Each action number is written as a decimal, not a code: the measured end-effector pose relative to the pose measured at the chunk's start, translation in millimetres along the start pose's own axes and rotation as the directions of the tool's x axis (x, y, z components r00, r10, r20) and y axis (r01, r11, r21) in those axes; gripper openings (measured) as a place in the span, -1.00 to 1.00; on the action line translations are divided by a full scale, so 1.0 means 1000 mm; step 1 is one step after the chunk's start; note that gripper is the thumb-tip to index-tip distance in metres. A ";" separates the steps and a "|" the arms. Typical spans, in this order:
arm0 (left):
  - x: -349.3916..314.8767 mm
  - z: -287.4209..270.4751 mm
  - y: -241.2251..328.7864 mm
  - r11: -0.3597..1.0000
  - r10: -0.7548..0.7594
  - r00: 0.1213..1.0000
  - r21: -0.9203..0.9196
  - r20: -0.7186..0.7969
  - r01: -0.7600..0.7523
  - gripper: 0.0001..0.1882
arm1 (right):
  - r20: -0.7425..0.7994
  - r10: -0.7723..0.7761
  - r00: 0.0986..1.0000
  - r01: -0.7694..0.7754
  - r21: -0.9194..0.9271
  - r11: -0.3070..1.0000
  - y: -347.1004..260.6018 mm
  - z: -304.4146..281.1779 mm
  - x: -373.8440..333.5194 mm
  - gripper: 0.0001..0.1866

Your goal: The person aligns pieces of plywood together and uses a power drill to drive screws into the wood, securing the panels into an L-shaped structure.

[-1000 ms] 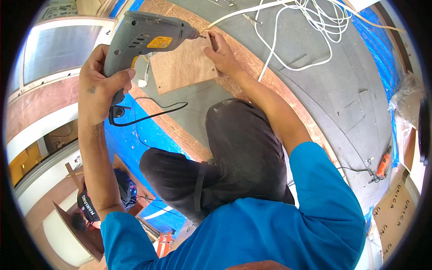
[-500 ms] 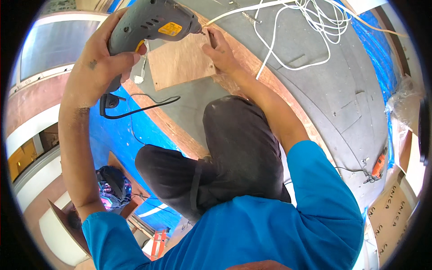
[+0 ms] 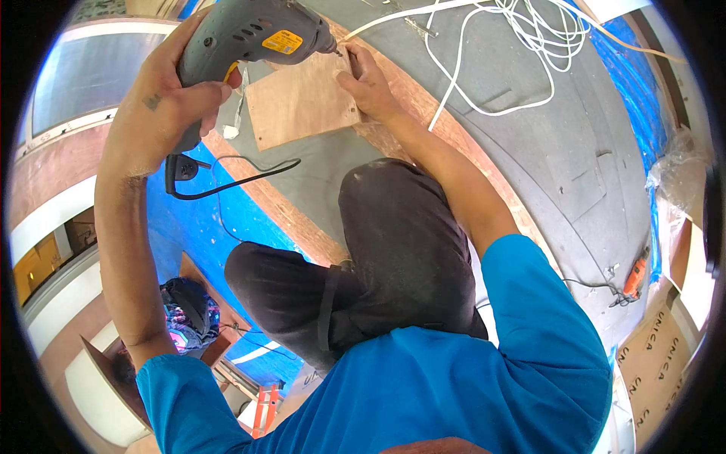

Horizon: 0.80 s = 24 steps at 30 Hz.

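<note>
My left hand [image 3: 170, 102] is wrapped round the handle of a dark grey power drill [image 3: 242, 38] with an orange-yellow trigger. The drill lies nearly level, its chuck facing right. Its tip comes down at the far right corner of a plywood board [image 3: 295, 106], close to my right fingers; whether it touches the wood I cannot tell. My right hand [image 3: 370, 85] grips the board's right edge, thumb on top and fingers beyond the edge. Small dark spots, like screw heads or holes, mark the near corners of the board. From the drill's handle hangs a black cord [image 3: 234, 188].
A tangle of white cable [image 3: 541, 38] lies on the grey floor [image 3: 575, 151] at the far right. Long wooden strips [image 3: 484, 163] and blue sheeting [image 3: 181, 219] run beside my legs. An orange power tool [image 3: 637, 274] rests at the right. A patterned bag [image 3: 189, 314] is at the lower left.
The drill and my left hand have shifted slightly left, and the board a little with them. Both hands keep their grips.
</note>
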<state>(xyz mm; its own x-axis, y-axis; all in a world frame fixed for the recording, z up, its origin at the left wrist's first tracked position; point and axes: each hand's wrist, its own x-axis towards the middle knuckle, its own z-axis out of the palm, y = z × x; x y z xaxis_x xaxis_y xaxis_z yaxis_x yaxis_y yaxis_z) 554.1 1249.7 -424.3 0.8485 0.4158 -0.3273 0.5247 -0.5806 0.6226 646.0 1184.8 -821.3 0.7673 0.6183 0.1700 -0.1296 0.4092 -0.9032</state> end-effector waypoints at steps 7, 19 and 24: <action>0.003 0.000 -0.002 0.999 -0.004 1.000 -0.041 0.012 0.005 -0.18 | -0.009 -0.008 1.000 0.008 0.015 1.000 0.001 0.000 0.000 -0.27; 0.002 -0.001 -0.005 0.996 -0.051 0.999 -0.073 0.009 0.052 -0.20 | 0.011 0.005 1.000 -0.005 0.007 1.000 0.003 0.000 0.002 -0.23; 0.001 -0.005 -0.008 0.999 -0.036 0.999 -0.026 0.037 0.037 -0.28 | 0.025 0.022 0.999 -0.023 0.032 0.999 0.004 0.000 0.001 -0.23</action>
<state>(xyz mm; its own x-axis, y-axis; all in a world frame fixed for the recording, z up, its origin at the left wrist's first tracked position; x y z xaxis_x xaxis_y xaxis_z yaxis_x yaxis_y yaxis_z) 550.7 1258.2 -426.4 0.8311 0.4101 -0.3755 0.5536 -0.5463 0.6286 646.6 1186.8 -825.0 0.7480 0.6442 0.1597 -0.1672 0.4158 -0.8940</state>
